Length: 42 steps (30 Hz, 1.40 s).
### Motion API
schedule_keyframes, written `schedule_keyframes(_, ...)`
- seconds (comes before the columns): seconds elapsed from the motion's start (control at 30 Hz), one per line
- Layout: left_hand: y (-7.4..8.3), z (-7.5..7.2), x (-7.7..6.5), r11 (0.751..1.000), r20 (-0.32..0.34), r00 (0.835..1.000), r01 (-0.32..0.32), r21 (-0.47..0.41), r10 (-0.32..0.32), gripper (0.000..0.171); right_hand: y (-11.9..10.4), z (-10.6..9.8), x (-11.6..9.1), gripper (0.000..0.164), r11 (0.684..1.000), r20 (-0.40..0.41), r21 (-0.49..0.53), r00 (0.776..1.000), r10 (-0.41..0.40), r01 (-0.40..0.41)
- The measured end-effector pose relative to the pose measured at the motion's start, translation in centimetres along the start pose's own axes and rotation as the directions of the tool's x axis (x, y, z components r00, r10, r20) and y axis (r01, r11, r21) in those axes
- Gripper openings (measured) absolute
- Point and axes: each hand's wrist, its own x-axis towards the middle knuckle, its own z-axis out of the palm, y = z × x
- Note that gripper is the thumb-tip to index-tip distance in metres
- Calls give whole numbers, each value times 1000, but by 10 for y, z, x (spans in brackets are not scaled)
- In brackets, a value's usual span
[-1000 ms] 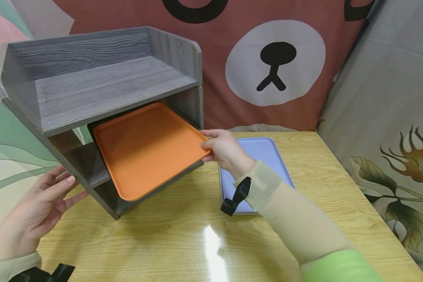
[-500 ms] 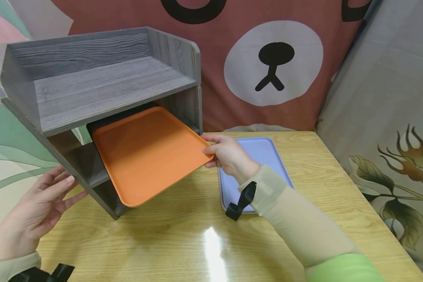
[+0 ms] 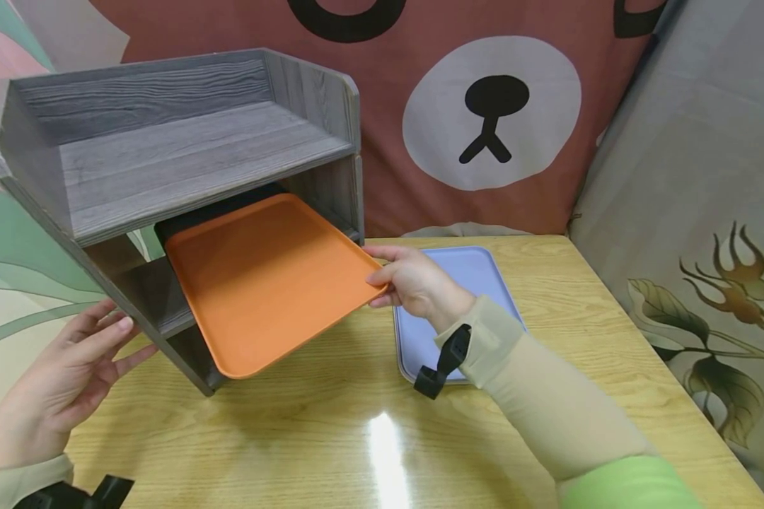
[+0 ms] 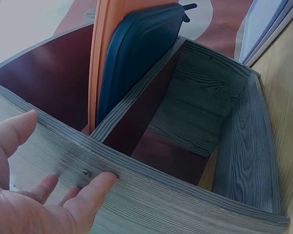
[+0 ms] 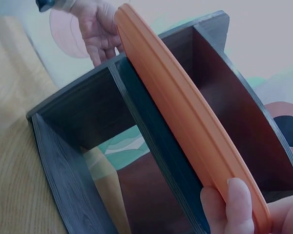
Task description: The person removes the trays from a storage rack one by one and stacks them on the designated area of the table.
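Observation:
My right hand (image 3: 420, 283) pinches the right front corner of an orange tray (image 3: 274, 283), thumb on top and fingers beneath. The tray sticks out of the middle level of a grey wooden shelf (image 3: 197, 152). Under it lies a dark tray (image 4: 141, 48), whose back edge also shows behind the orange one in the head view. With fingers spread, my left hand (image 3: 70, 382) rests its fingertips against the shelf's left side panel (image 4: 151, 187).
Pale blue trays (image 3: 465, 272), stacked, lie on the wooden table (image 3: 318, 438) right of the shelf, partly behind my right wrist. A bear-patterned cloth (image 3: 382, 191) hangs behind. A floral curtain (image 3: 694, 212) borders the table's right side.
My right hand has drawn the orange tray slightly forward and right, out of the shelf. More of the dark tray now shows behind it. My left hand keeps its place.

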Motion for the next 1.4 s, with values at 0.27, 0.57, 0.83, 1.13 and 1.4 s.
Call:
schedule_keyframes(0.27,1,0,-1,1000,-2,1000,6,0,-6,48,2,-8,-10,54,1000,2,3,1000,-23,23)
schedule_keyframes(0.57,1,2,0,1000,-8,1000,6,-1,-6,49,7,-26,-25,61,999,12,-4,999,-32,32)
schedule_keyframes(0.83,1,2,-1,1000,-32,999,14,13,-13,49,11,-39,-41,59,996,32,-41,997,-73,74)
schedule_keyframes(1.13,1,2,0,1000,-42,999,18,18,-17,49,18,-57,-53,59,995,46,-32,994,-98,100)
schedule_keyframes(1.4,1,2,0,998,-58,998,27,48,-24,48,21,-73,-62,58,993,40,-45,994,-105,106)
